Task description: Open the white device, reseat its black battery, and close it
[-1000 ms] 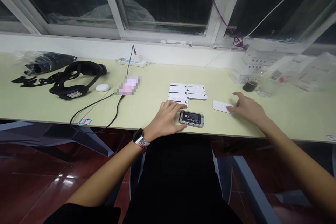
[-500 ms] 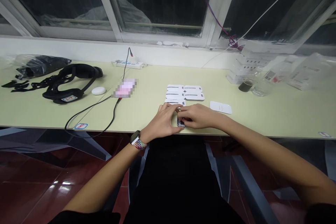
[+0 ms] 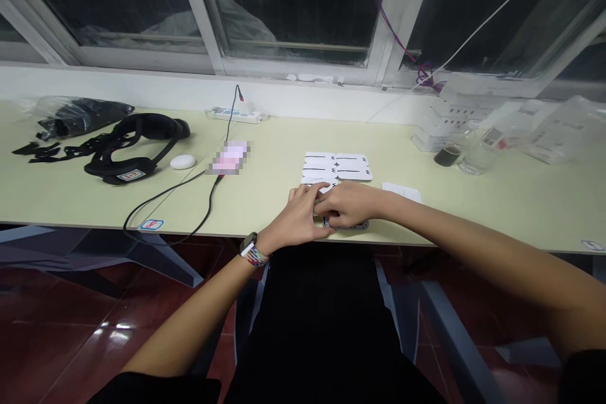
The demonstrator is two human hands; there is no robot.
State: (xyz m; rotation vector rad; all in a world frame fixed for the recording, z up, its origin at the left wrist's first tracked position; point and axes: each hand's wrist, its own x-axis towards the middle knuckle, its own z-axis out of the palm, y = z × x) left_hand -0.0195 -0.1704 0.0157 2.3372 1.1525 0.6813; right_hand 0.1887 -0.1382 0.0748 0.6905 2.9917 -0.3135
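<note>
Several white cards [image 3: 354,167] with black lines and marks lie in two columns near the table's front. My left hand [image 3: 298,218] rests below the left column, thumb and index finger spread around a small gap. My right hand [image 3: 348,203] is closed, its fingertips inside that gap; what they grip, if anything, is hidden. Under my right hand a dark-patterned card or stack [image 3: 356,226] shows at the table's edge. A separate white card [image 3: 402,192] lies to the right, partly covered by my right forearm.
On the left are a black headset [image 3: 118,167], a white oval object [image 3: 182,161], a blurred phone [image 3: 230,158] on a cable and a power strip [image 3: 237,115]. On the right stand a dark-filled cup [image 3: 447,154], a clear cup [image 3: 471,161] and white boxes [image 3: 435,123].
My right hand has turned and shifted slightly, and more of the dark-patterned card or stack shows beneath it. My left hand keeps its spread pose. The view has shifted slightly.
</note>
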